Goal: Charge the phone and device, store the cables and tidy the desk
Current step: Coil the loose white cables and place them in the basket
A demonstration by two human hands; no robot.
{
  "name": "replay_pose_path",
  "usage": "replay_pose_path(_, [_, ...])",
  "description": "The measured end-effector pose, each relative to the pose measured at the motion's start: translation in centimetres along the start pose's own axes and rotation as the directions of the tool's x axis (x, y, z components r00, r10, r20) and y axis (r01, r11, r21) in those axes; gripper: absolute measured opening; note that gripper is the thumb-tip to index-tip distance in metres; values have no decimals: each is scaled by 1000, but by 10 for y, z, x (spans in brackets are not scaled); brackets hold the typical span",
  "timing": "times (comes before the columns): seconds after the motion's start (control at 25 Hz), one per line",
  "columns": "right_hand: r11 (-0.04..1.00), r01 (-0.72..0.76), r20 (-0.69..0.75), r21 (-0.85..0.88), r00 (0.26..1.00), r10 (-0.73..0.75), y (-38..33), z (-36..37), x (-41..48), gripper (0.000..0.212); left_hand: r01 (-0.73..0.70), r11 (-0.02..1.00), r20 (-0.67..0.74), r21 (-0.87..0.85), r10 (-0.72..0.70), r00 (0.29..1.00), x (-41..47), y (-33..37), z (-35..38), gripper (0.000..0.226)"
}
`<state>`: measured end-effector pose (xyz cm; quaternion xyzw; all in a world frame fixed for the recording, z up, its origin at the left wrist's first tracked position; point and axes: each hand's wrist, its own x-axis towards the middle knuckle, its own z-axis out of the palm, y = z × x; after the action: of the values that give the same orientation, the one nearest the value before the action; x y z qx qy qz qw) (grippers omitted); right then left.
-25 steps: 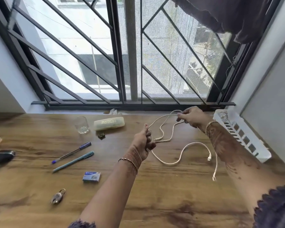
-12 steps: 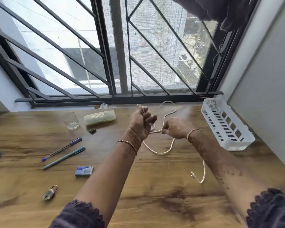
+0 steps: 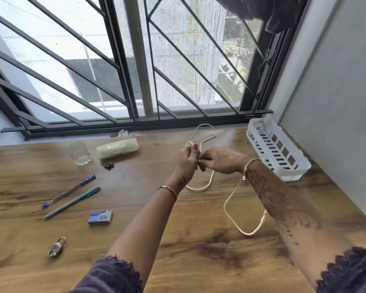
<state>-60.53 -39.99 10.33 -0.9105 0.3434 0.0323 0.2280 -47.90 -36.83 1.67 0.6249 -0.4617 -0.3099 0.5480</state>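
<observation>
A cream-white charging cable (image 3: 230,210) runs in loops over the wooden desk (image 3: 178,250). My left hand (image 3: 186,161) is raised above the desk middle and grips turns of the cable wound round its fingers. Close against it, my right hand (image 3: 220,160) pinches the cable. One loop rises beyond the hands toward the window, another hangs below them, and the loose end with its plug (image 3: 263,218) trails beside my right forearm. No phone or device shows in this view.
A white slotted basket (image 3: 279,153) stands at the right by the wall. To the left lie a glass (image 3: 80,154), a pale case (image 3: 117,148), two pens (image 3: 72,200), a small blue box (image 3: 99,217) and a padlock (image 3: 56,247). Window bars rise behind the desk.
My right hand came back from the far right to meet my left hand, which rose. The cable's spread loops have shortened and the loose end has drawn closer. The view swung right.
</observation>
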Motion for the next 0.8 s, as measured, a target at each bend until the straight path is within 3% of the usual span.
replay_pose_path(0.08, [1000,6,-39,22,999,-5,3,-1,4,27,-10,999,18,44,9,1000,-6,1,1,39])
replay_pose_path(0.28, [978,41,-206,206,979,2,15,0,13,24,221,947,150,-231,-190,970,-26,15,-4,56])
replay_pose_path(0.44, [938,14,-356,347,927,117,24,17,23,39,409,794,242,-450,-333,912,-31,19,-9,56])
replay_pose_path(0.56, [954,-93,-327,286,926,189,20,25,23,43,438,672,289,-597,-329,899,-28,20,-11,60])
replay_pose_path(0.8, [946,-243,-203,213,936,286,6,52,23,29,418,421,321,-805,-284,904,-21,28,-7,52])
